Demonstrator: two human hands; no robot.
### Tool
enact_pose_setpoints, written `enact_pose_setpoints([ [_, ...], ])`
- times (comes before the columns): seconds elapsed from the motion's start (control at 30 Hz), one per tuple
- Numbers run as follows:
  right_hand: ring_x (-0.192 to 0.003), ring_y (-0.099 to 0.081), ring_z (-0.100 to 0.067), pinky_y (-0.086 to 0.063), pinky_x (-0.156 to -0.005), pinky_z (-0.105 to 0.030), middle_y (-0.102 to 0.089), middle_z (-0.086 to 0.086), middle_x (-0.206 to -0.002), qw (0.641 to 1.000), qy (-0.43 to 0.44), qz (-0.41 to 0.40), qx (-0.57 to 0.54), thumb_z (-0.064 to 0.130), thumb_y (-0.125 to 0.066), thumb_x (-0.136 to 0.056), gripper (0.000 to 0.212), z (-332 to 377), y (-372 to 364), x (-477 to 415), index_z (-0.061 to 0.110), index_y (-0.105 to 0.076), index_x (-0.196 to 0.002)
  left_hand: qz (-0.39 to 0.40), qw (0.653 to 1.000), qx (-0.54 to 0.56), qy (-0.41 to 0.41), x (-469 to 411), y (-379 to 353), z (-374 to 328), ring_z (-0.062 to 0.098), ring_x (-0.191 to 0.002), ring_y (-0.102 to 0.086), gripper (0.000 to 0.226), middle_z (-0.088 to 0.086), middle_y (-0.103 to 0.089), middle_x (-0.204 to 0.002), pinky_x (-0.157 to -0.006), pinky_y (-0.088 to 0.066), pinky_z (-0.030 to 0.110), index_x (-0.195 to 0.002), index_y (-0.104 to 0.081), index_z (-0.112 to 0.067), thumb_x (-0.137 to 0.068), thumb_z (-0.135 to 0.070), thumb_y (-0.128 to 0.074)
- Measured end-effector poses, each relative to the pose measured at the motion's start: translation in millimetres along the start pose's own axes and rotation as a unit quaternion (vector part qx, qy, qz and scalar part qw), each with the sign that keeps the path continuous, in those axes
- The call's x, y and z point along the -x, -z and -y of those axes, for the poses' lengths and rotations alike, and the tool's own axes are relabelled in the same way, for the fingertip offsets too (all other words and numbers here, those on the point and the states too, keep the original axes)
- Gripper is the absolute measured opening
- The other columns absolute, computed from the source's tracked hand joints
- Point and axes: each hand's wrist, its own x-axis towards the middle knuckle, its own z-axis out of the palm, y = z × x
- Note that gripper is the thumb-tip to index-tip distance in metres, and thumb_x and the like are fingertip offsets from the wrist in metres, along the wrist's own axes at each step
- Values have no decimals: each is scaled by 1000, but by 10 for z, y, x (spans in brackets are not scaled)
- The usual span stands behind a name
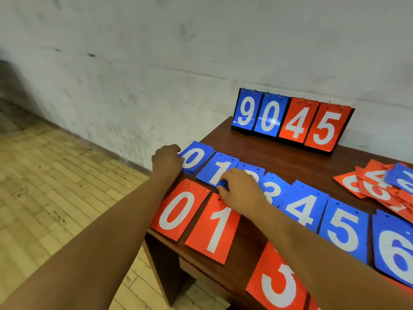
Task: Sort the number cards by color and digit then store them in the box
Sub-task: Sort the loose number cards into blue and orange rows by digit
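Blue number cards lie in a row on the brown table [252,151]: a blue 0 stack [196,157], blue 1 [220,168], a mostly hidden blue 2, blue 3 [273,189], blue 4 [302,209], blue 5 [344,229], blue 6 [395,249]. In front lie red 0 [178,211], red 1 [215,229] and red 3 [277,280]. My left hand [166,161] grips the left edge of the blue 0 stack. My right hand [241,189] pinches the lower edge of the blue 1 and covers the blue 2.
A flip scoreboard [290,121] showing 9 0 4 5 stands at the back against the white wall. A loose pile of red and blue cards [380,184] lies at the right. The table's left edge drops to a wooden floor [55,186].
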Motion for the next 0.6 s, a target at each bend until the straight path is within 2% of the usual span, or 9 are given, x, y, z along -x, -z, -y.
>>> enact_pose_setpoints([
  [0.1, -104, -55, -20, -43, -91, -35, -61, -1, -107, 1000, -2, -9, -1, 34, -52, -92, 26, 0, 4, -11, 16, -65, -106, -10, 997, -71, -22, 14, -5, -31, 33, -110, -53, 29, 14, -61, -115, -86, -47, 40, -117, -68, -15, -94, -30, -58],
  [0.2, -113, -52, -19, -38, -98, -37, -61, 0, -116, 999, -12, -36, -39, 34, -54, -93, 30, 9, 85, 27, 15, -64, -114, -27, 998, -11, -49, 85, 17, -114, 33, -105, -55, 25, 15, -61, -110, -82, -49, 40, -109, -70, -12, -94, -26, -56],
  [0.27, -115, -52, -22, -39, -100, -39, -61, -1, -118, 996, -22, -60, -67, 34, -57, -93, 32, -34, 204, 69, 13, -64, -116, -30, 995, 49, -79, 165, 22, -263, 31, -99, -57, 21, 14, -62, -103, -82, -50, 40, -100, -70, -11, -92, -23, -56],
  [0.33, -114, -53, -23, -40, -99, -39, -60, -3, -120, 993, -46, -67, -81, 33, -58, -93, 31, -173, 346, 148, 13, -63, -116, -15, 989, 108, -105, 290, 25, -512, 25, -93, -59, 15, 9, -63, -99, -83, -48, 34, -93, -70, -14, -89, -21, -57],
  [0.43, -114, -53, -23, -42, -100, -43, -58, -4, -121, 990, -93, -69, -77, 35, -58, -93, 34, -532, 617, 374, 14, -61, -119, 31, 976, 157, -150, 492, -12, -965, 19, -83, -62, 9, 1, -64, -90, -75, -47, 29, -82, -66, -23, -85, -24, -57],
  [0.5, -113, -54, -24, -43, -100, -43, -58, -6, -120, 986, -134, -75, -67, 34, -60, -92, 35, -836, 828, 582, 13, -61, -120, 64, 965, 173, -184, 633, -85, -1295, 17, -83, -61, 7, 0, -62, -93, -74, -48, 30, -84, -65, -22, -86, -25, -59],
  [0.6, -113, -56, -25, -44, -96, -36, -60, -8, -119, 976, -199, -80, -32, 35, -60, -92, 37, -1329, 1114, 904, 10, -61, -120, 107, 951, 188, -219, 840, -245, -1822, 16, -87, -61, 10, 0, -60, -97, -77, -51, 31, -93, -65, -19, -88, -26, -60],
])
